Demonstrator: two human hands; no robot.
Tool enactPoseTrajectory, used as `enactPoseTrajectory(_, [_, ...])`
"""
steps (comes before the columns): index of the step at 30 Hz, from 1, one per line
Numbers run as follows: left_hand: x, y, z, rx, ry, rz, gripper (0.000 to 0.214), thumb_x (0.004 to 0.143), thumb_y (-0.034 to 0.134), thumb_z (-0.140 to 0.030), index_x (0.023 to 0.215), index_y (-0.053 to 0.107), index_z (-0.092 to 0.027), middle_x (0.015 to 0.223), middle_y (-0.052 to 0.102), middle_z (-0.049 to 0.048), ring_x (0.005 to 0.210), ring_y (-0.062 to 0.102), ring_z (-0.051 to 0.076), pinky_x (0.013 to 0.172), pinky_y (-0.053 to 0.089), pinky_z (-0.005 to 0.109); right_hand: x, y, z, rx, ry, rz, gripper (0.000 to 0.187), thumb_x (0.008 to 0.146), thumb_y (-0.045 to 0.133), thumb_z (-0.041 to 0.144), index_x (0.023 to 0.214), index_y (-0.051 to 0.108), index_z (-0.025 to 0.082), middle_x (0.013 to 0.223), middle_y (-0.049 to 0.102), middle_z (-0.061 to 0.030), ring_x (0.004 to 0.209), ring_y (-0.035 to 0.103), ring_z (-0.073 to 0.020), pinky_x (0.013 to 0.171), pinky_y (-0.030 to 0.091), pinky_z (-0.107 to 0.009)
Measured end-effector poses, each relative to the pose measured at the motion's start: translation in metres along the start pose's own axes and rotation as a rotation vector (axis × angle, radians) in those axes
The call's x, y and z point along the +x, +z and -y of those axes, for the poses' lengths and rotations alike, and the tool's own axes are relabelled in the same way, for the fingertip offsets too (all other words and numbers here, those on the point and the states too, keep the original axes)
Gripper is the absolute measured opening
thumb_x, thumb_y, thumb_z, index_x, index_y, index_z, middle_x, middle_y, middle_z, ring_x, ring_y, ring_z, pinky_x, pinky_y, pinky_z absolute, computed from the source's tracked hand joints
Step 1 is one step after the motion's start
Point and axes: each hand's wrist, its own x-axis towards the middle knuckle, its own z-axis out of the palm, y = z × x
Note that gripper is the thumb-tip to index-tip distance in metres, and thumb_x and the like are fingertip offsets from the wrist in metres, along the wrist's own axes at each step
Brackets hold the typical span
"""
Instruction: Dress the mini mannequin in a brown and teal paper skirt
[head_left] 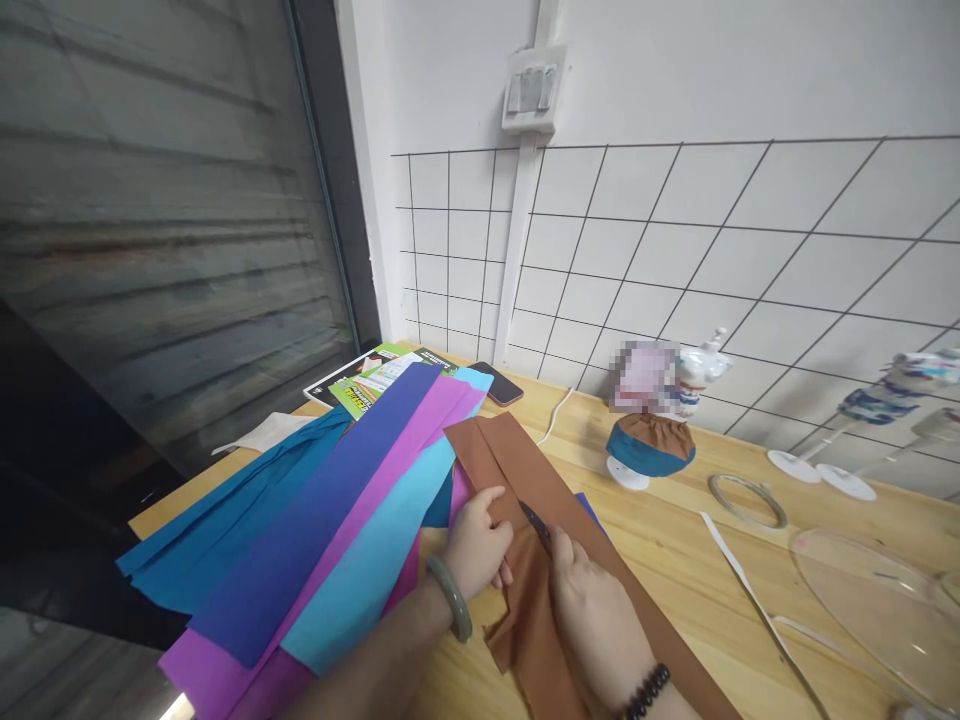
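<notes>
A long brown sheet [570, 505], crepe paper or thin cloth, lies diagonally across the wooden table, with a cut edge and a folded-over flap near me. My left hand [478, 545] is closed at its left edge, the index finger stretched over it and the other fingers curled by the flap. Gripped in my right hand [596, 610] is a pair of dark, pointed scissors [535, 524], the blades resting on the brown sheet and pointing away from me; their handles are hidden in the palm.
Purple, magenta, light blue and teal sheets [247, 515] overlap at left. A phone [499, 384] and printed packets [367, 385] sit behind. To the right are a brown-and-teal gathered piece [651, 445] on a white stand, a tape roll [748, 501], a white strip [757, 605] and a clear disc [877, 600].
</notes>
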Motion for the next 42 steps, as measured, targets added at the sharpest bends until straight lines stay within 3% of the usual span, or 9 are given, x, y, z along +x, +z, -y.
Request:
enactPoseTrajectory(6, [0.0, -0.001, 0.001, 0.002, -0.007, 0.008, 0.051, 0.074, 0.042, -0.018, 0.124, 0.032, -0.016, 0.081, 0.055, 0.0026, 0.029, 0.045, 0.002, 0.027, 0.027, 0.013, -0.003, -0.002, -0.001, 0.015, -0.004, -0.004, 0.041, 0.074, 0.033, -0.002, 0.113, 0.045, 0.008, 0.086, 0.062, -0.0125, 0.076, 0.063, -0.0176, 0.061, 0.048, -0.023])
enactPoseTrajectory(14, [0.002, -0.001, 0.005, 0.008, 0.006, 0.013, 0.052, 0.073, 0.042, -0.019, 0.124, 0.032, -0.017, 0.087, 0.053, 0.0039, 0.029, 0.046, 0.002, 0.026, 0.027, 0.014, 0.004, -0.001, 0.003, -0.017, -0.004, -0.006, 0.044, 0.074, 0.033, -0.004, 0.115, 0.044, 0.007, 0.083, 0.062, -0.0112, 0.066, 0.063, -0.0168, 0.054, 0.047, -0.023])
enactPoseTrajectory(32, [-0.001, -0.002, -0.001, 0.006, -0.013, 0.015, 0.051, 0.074, 0.042, -0.015, 0.124, 0.032, -0.017, 0.061, 0.043, -0.0067, 0.029, 0.046, 0.004, 0.027, 0.027, 0.014, 0.013, 0.002, 0.002, -0.053, -0.029, -0.007, 0.044, 0.075, 0.033, -0.002, 0.118, 0.041, 0.003, 0.09, 0.062, -0.0137, 0.071, 0.063, -0.0176, 0.056, 0.048, -0.024])
enactPoseTrajectory(42, [-0.001, -0.001, 0.0, -0.008, -0.017, 0.02, 0.051, 0.074, 0.041, -0.015, 0.124, 0.032, -0.017, 0.068, 0.043, -0.0049, 0.029, 0.046, 0.004, 0.026, 0.028, 0.016, 0.016, 0.003, 0.003, -0.059, -0.023, 0.034, 0.044, 0.075, 0.032, -0.004, 0.117, 0.042, 0.004, 0.089, 0.062, -0.0137, 0.072, 0.063, -0.0168, 0.061, 0.047, -0.023])
